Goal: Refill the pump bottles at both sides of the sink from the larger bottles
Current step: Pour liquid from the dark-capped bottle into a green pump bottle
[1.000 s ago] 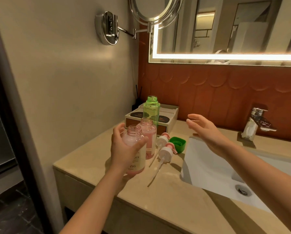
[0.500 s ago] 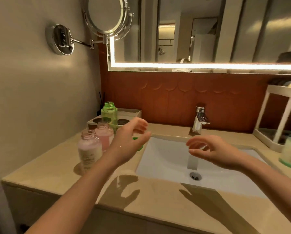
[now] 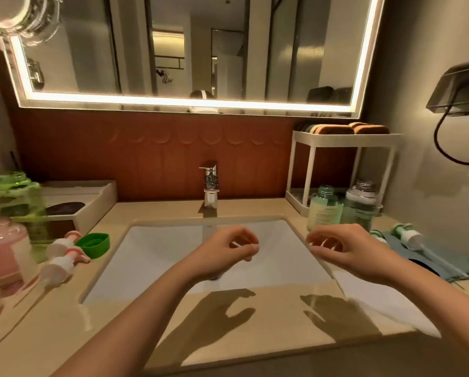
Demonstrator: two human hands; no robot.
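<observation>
Since half a second earlier we'd swung our view right: the sink [image 3: 173,248] sat centred, and the pink bottles slid to the far left edge. Our left hand [image 3: 225,251] had come off the left-side bottles and hung over the basin, fingers loosely curled, holding nothing. Our right hand [image 3: 344,251] hovered over the basin's right rim, also half open and empty.

Left side: green bottle [image 3: 18,200] uncapped, pink bottle [image 3: 4,251] open and blurred, two pump heads [image 3: 62,257] lying on the counter [image 3: 255,322] beside a green cap [image 3: 93,244].

Right side came into full view: two green bottles, one pale [image 3: 324,208] and one darker [image 3: 359,206], both open, standing in front of a white rack [image 3: 344,137]. Two more pump heads [image 3: 407,235] lay on a blue cloth [image 3: 445,265] just right of our right hand. Tap [image 3: 210,186] stood behind the basin.
</observation>
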